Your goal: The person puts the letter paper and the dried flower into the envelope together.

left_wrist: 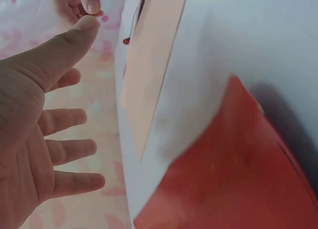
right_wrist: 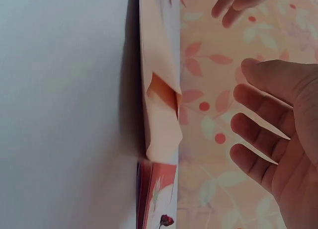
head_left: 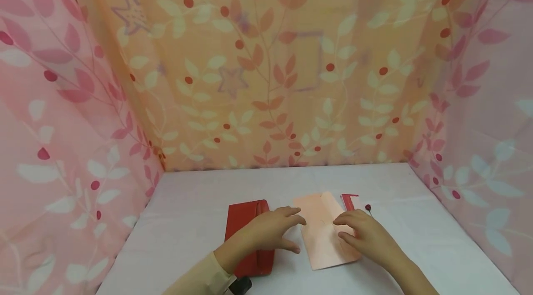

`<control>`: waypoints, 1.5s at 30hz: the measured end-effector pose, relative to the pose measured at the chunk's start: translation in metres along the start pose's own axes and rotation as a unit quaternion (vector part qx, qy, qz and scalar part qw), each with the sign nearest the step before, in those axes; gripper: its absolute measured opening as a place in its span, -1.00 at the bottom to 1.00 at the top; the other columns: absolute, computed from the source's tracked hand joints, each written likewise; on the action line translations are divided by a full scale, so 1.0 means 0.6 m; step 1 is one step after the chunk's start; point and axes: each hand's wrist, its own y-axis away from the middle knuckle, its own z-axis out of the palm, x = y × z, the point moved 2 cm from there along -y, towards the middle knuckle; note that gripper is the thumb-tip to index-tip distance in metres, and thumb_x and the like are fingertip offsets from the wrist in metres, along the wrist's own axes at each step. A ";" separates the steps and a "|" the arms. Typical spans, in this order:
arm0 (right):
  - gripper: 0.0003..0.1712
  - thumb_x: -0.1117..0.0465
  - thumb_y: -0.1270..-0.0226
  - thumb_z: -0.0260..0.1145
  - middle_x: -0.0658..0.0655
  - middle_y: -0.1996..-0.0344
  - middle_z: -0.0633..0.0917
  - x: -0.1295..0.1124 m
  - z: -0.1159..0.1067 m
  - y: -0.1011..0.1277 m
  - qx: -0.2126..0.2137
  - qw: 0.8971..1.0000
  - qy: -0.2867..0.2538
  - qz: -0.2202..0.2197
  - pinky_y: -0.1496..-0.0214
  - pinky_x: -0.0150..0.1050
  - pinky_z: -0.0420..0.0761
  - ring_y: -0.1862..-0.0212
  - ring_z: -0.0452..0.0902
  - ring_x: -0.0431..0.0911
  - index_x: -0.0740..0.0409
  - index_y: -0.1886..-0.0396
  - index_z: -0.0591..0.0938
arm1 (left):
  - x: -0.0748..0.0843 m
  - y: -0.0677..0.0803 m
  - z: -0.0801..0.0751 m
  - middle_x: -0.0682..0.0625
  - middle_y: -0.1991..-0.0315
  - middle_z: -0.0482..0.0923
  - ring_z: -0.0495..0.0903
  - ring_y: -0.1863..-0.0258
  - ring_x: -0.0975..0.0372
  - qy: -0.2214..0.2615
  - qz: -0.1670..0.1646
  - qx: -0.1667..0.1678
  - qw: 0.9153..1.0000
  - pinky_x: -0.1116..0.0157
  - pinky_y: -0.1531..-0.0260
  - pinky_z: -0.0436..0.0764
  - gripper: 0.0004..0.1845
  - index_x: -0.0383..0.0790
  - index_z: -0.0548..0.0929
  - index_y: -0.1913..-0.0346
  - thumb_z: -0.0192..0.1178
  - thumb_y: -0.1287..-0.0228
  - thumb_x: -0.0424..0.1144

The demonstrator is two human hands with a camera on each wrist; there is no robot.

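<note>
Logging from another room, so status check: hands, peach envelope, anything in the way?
Both hands empty: left hand near red envelope, right hand above peach envelope. Lying on table. Red-and-white card close at its right.

Left sleeve of plain pale beige cloth (head_left: 197, 276): head view, toward 7 o'clock; long, its cuff stopping short of the hand. Small black block with rounded corners (head_left: 240, 285): at the cuff's 4 to 5 o'clock side; finer detail too small to read. Left hand (head_left: 270, 231): ungloved, five fingers (left_wrist: 74, 152). Right hand (head_left: 369, 237): ungloved; right forearm (head_left: 410, 274) uncovered, toward 5 o'clock.
</note>
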 end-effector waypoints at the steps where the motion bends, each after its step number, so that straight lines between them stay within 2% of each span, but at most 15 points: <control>1: -0.50 0.23 0.02 0.68 -0.31 0.03 0.69 0.004 -0.002 0.003 0.001 1.000 0.003 0.001 -0.10 -0.44 0.54 -0.06 0.57 -0.29 -0.23 0.06 0.74 | 0.005 -0.006 0.000 0.15 -0.51 0.34 0.37 -0.47 0.19 0.000 0.003 -0.001 1.000 0.13 -0.17 0.63 -0.32 0.31 0.53 -0.32 0.41 -0.14 0.31; 3: -0.50 0.24 0.04 0.68 -0.27 0.02 0.70 0.012 -0.006 0.008 0.004 1.000 0.007 0.001 -0.15 -0.52 0.48 -0.07 0.60 -0.23 -0.19 0.06 0.74 | 0.014 -0.018 0.002 0.14 -0.51 0.34 0.38 -0.47 0.18 -0.003 0.009 -0.002 1.000 0.11 -0.15 0.64 -0.32 0.32 0.52 -0.33 0.41 -0.14 0.32; 5: -0.49 0.25 0.05 0.68 -0.24 0.02 0.71 0.019 -0.009 0.012 0.008 1.000 0.015 0.002 -0.20 -0.49 0.48 -0.08 0.63 -0.17 -0.17 0.06 0.75 | 0.021 -0.030 0.002 0.13 -0.50 0.35 0.39 -0.46 0.18 -0.009 0.016 0.000 1.000 0.10 -0.15 0.64 -0.32 0.32 0.52 -0.33 0.41 -0.13 0.32; 11: -0.53 0.24 0.04 0.68 -0.21 0.05 0.73 0.036 -0.013 0.023 -0.005 1.000 0.024 0.013 -0.04 -0.09 0.67 -0.03 0.64 -0.14 -0.11 0.07 0.77 | 0.030 -0.063 0.012 0.09 -0.49 0.37 0.39 -0.45 0.19 -0.029 0.034 0.000 0.999 0.14 -0.19 0.61 -0.32 0.31 0.50 -0.33 0.38 -0.15 0.34; 13: -0.55 0.23 0.02 0.68 -0.22 0.05 0.73 0.041 -0.013 0.028 -0.011 0.999 0.024 0.027 -0.10 -0.03 0.64 -0.04 0.63 -0.14 -0.12 0.08 0.77 | 0.033 -0.075 0.017 0.08 -0.49 0.37 0.38 -0.46 0.18 -0.032 0.039 0.000 0.999 0.14 -0.21 0.60 -0.32 0.30 0.50 -0.33 0.38 -0.16 0.34; 19: -0.62 0.22 -0.02 0.66 -0.20 0.04 0.74 0.061 -0.010 0.036 -0.029 0.998 0.013 0.046 -0.10 0.00 0.62 -0.04 0.60 -0.14 -0.08 0.11 0.79 | 0.042 -0.113 0.032 0.11 -0.52 0.32 0.33 -0.50 0.17 -0.039 0.033 -0.015 0.999 0.13 -0.26 0.56 -0.28 0.34 0.48 -0.36 0.35 -0.15 0.39; 26: -0.60 0.18 0.00 0.67 -0.09 0.02 0.77 0.081 0.002 0.048 -0.042 0.998 -0.001 0.036 0.02 -0.14 0.63 0.01 0.57 -0.18 -0.04 0.10 0.79 | 0.042 -0.145 0.062 0.11 -0.56 0.24 0.24 -0.55 0.07 -0.049 0.024 -0.031 0.998 0.02 -0.36 0.46 -0.24 0.37 0.44 -0.41 0.29 -0.14 0.45; 30: -0.58 0.08 -0.05 0.65 -0.08 -0.06 0.75 0.088 0.010 0.056 -0.076 0.996 -0.009 0.054 0.02 -0.16 0.57 0.00 0.53 -0.20 -0.09 0.04 0.78 | 0.043 -0.157 0.079 0.09 -0.58 0.20 0.20 -0.56 0.00 -0.052 0.009 -0.043 0.998 -0.12 -0.36 0.43 -0.19 0.41 0.41 -0.43 0.29 -0.10 0.49; 34: -0.58 -0.03 -0.10 0.62 -0.12 -0.13 0.72 0.092 0.019 0.057 -0.107 0.992 -0.015 0.071 -0.11 0.03 0.53 -0.09 0.53 -0.14 -0.15 0.01 0.77 | 0.043 -0.162 0.088 0.06 -0.60 0.15 0.16 -0.57 -0.06 -0.041 -0.004 -0.057 0.998 -0.24 -0.36 0.36 -0.13 0.47 0.38 -0.44 0.29 -0.01 0.54; 38: -0.57 -0.08 -0.12 0.59 -0.12 -0.14 0.71 0.091 0.024 0.058 -0.118 0.990 -0.021 0.068 -0.17 0.18 0.46 -0.14 0.55 -0.06 -0.14 0.00 0.77 | 0.045 -0.162 0.092 0.04 -0.61 0.12 0.11 -0.58 -0.10 -0.021 -0.020 -0.071 0.997 -0.28 -0.37 0.32 -0.13 0.51 0.40 -0.42 0.33 0.04 0.54; 45: -0.60 -0.18 -0.17 0.52 -0.12 -0.14 0.71 0.092 0.036 0.057 -0.140 0.988 -0.018 0.064 -0.12 0.09 0.44 -0.11 0.52 -0.11 -0.21 0.03 0.77 | 0.039 -0.167 0.102 0.03 -0.62 0.11 0.09 -0.59 -0.11 -0.012 -0.029 -0.075 0.997 -0.29 -0.36 0.32 -0.18 0.50 0.45 -0.35 0.38 0.06 0.50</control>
